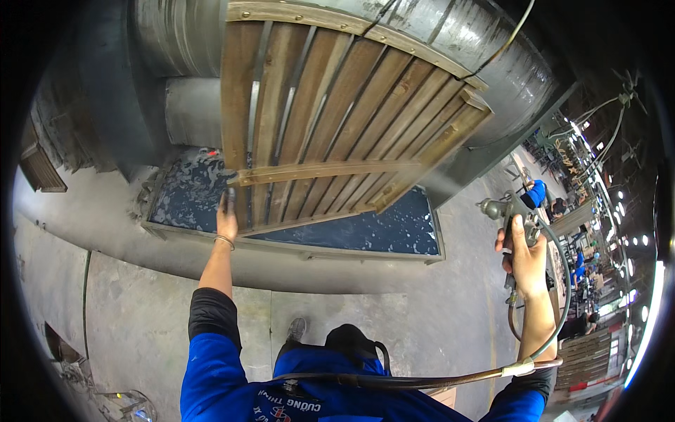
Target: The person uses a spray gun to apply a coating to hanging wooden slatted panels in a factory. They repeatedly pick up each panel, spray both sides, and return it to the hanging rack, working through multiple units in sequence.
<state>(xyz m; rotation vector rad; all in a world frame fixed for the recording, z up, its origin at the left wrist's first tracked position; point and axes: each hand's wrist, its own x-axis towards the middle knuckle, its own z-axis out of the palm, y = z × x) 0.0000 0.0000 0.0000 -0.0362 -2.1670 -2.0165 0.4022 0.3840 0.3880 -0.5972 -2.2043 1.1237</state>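
Observation:
A slatted brown wooden panel (pixel 316 112) hangs tilted from wires in front of me. Its lower left edge is in my left hand (pixel 226 216), whose fingers partly disappear against the wood. Out to the right, my right hand (pixel 526 257) is wrapped round a metal spray gun (pixel 500 209), its nozzle facing left toward the panel. A pale mist (pixel 441 181) shows between the nozzle and the panel's right edge. From the gun a thin hose (pixel 566 281) curves down past my right forearm.
Beneath the panel lies a long trough (pixel 309 251) of dark blue, foam-flecked water (pixel 394 228). Behind it stands a grey metal booth wall (pixel 193 105). A thicker brown hose (pixel 422 382) crosses my front. People and wooden pieces fill the workshop at far right.

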